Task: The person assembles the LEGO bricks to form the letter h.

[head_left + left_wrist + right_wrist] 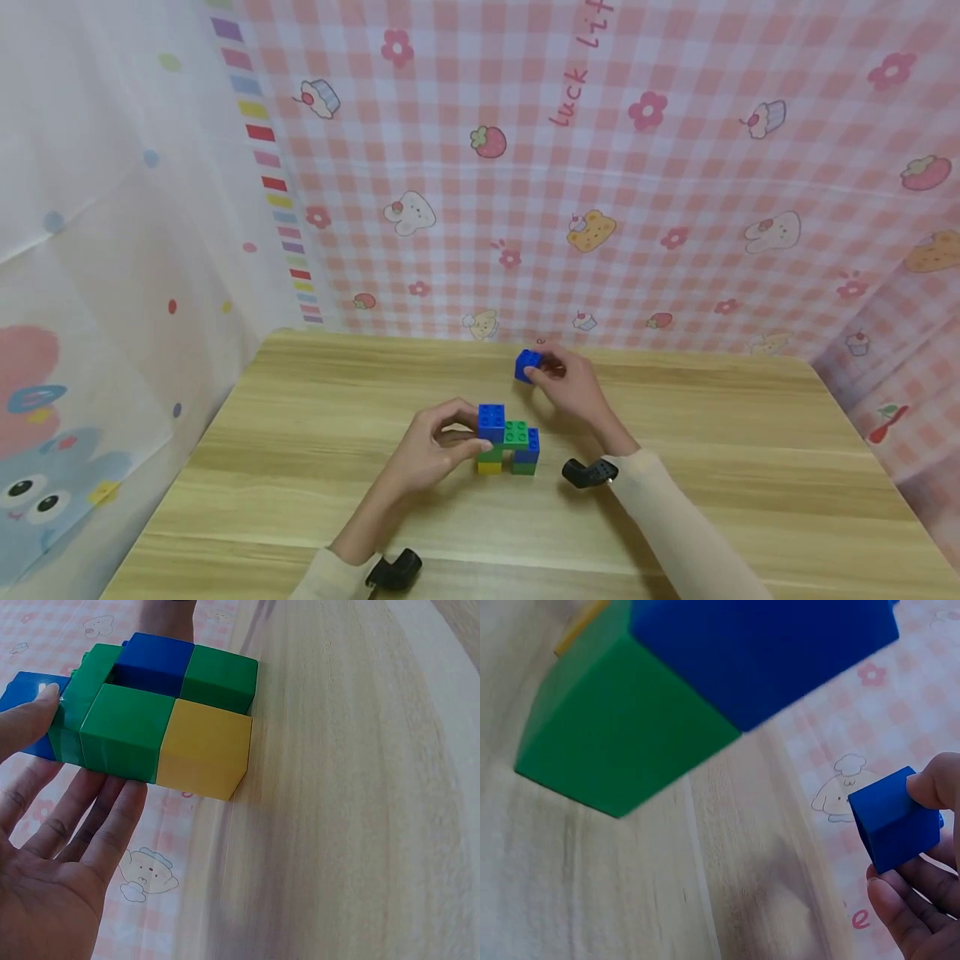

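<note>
A small building of toy blocks stands on the table in front of me, with a blue block (491, 423) on its upper left. Below that block come a green block (127, 731) and a yellow block (202, 746) at the bottom. The other leg has a blue block (154, 664) over a green one (221, 679), and a long green block (516, 432) bridges the legs. My left hand (431, 446) grips the upper left part between thumb and fingers. Farther back, my right hand (573, 387) pinches a single blue block (892, 821) above the table.
The wood-grain table (300, 467) runs back to a pink checked cloth (525, 183). A pale printed cloth (112, 275) hangs on the left. Black curved pieces (590, 473) sit at both wrists, beside the light sleeves (675, 517).
</note>
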### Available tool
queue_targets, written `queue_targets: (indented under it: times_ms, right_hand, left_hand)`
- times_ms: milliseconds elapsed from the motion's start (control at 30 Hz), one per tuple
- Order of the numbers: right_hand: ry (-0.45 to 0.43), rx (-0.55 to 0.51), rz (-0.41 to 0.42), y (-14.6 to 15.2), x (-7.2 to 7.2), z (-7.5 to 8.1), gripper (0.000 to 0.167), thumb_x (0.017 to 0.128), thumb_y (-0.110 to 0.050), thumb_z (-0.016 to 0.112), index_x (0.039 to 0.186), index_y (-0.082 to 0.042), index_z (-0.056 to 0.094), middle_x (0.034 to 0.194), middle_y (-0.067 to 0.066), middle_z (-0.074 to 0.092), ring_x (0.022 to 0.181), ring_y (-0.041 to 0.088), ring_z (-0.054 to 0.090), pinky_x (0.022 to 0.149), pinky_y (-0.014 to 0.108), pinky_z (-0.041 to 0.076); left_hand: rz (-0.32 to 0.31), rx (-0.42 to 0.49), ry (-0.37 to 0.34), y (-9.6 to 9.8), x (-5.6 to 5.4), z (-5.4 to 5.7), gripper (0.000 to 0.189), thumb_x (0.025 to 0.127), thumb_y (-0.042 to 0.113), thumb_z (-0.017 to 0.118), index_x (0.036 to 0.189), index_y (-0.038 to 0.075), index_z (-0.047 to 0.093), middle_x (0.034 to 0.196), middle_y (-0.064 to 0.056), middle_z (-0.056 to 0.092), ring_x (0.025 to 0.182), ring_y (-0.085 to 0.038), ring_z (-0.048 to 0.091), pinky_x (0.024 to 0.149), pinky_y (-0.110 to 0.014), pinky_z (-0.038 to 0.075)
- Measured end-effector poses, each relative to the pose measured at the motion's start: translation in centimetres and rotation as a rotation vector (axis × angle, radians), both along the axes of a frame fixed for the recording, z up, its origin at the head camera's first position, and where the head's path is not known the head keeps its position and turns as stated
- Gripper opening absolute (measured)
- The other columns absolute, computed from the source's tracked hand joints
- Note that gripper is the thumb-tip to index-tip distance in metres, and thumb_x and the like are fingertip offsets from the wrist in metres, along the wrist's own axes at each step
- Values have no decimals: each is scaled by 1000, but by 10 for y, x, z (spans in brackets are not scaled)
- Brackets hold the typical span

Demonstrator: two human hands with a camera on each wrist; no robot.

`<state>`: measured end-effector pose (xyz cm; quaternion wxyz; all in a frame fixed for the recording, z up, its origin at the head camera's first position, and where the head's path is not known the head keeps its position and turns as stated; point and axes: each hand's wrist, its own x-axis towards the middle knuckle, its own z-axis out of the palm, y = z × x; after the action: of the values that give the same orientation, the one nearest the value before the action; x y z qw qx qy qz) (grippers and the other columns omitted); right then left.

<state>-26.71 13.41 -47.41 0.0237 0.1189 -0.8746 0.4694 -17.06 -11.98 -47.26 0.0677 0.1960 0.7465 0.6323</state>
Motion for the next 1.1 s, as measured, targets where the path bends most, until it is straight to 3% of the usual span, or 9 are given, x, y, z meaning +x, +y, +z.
queue_targets:
  times_ms: [467, 1100]
  right_hand:
    - [46, -72, 34, -2, 20, 8, 35, 99, -26, 70, 130, -9, 67, 115, 12, 71, 103, 23, 66, 100, 43, 60]
    - [49, -157, 58, -4, 45, 25, 35, 99, -24, 69, 132, -11, 66, 122, 13, 69, 112, 27, 64, 106, 47, 56]
  left_hand:
    - [5, 3, 6, 0, -1, -2, 24, 89, 13, 80, 111, 11, 69, 112, -10, 71, 107, -20, 70, 97, -28, 61]
    - [18, -5, -16, 1, -1, -2, 22, 89, 12, 80, 109, 15, 70, 110, -6, 71, 108, -22, 69, 97, -28, 61]
